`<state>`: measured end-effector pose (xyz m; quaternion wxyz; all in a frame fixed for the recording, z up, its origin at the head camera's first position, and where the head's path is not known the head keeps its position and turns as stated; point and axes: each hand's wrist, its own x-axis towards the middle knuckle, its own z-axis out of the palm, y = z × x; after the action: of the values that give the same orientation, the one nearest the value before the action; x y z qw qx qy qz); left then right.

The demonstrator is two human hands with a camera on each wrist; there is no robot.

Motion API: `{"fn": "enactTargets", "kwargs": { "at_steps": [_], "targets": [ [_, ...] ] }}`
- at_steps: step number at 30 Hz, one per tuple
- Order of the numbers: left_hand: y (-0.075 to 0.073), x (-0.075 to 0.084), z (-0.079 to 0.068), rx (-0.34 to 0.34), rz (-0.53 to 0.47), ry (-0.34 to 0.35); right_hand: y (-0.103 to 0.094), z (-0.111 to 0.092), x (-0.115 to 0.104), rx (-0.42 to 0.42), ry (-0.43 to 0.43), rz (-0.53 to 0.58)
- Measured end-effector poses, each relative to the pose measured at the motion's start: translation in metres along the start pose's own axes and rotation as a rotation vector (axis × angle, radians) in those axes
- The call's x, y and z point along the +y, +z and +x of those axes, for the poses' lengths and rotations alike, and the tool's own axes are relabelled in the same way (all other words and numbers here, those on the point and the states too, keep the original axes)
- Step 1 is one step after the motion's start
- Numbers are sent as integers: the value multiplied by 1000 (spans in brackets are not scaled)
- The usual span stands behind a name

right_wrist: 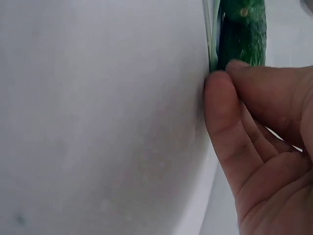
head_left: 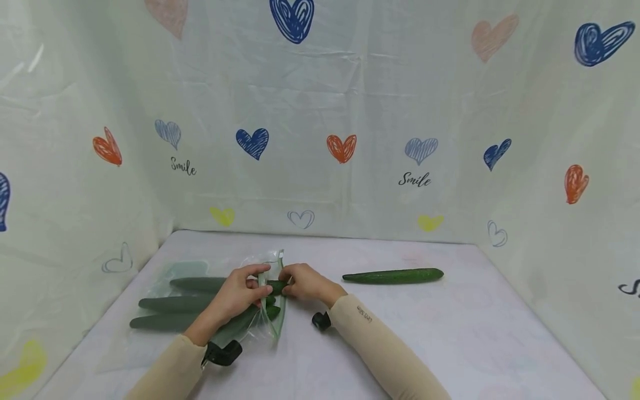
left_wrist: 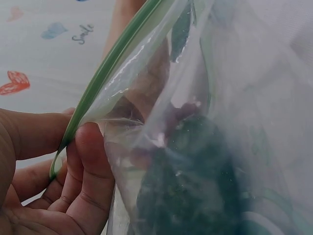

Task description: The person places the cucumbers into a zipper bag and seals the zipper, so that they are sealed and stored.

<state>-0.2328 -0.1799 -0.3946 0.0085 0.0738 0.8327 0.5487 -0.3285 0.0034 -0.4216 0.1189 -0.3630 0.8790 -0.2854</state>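
Note:
Several dark green cucumbers [head_left: 172, 304] lie side by side in a clear zip bag [head_left: 278, 332], their near ends at its mouth on the right. My left hand [head_left: 235, 297] pinches the bag's green zip edge [left_wrist: 100, 76] between thumb and fingers, holding it away from the cucumbers. At the other side of the mouth is my right hand [head_left: 305, 283], beside the end of one cucumber [right_wrist: 244, 34]. Its thumb and forefinger pinch the bag's edge [right_wrist: 212, 49] there. Through the film, the left wrist view shows a cucumber [left_wrist: 195, 171] blurred inside.
A single cucumber [head_left: 395, 276] lies on the white tablecloth [head_left: 400, 328] to the right of the bag. Behind the table hangs a white curtain [head_left: 375, 100] printed with hearts. A black wrist camera [head_left: 224, 353] sits below the left hand, close to the bag.

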Motion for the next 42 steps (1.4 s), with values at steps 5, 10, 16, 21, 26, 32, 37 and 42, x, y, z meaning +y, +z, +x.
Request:
{"fn": "enactTargets", "kwargs": {
  "at_steps": [5, 10, 16, 21, 26, 32, 37, 42],
  "targets": [
    [-1, 3, 0, -4, 7, 4, -1, 1, -1, -17, -24, -24],
    [-1, 1, -1, -4, 11, 1, 2, 3, -5, -12, -53, -60],
    [-2, -1, -1, -4, 7, 0, 9, 7, -6, 22, -73, -64],
    [-3, -1, -2, 2, 6, 12, 10, 12, -10, 40, -83, -102],
    [-4, -1, -2, -3, -5, 6, 11, 14, -13, 41, -53, -164],
    [-3, -1, -2, 3, -6, -2, 11, 15, -12, 27, -11, -148],
    [-4, -1, -1, 4, -7, 5, 8, 15, -9, 5, 19, -56],
    [-4, -1, 0, -2, -7, 5, 6, 14, -6, -5, -3, -59]
  ]
}}
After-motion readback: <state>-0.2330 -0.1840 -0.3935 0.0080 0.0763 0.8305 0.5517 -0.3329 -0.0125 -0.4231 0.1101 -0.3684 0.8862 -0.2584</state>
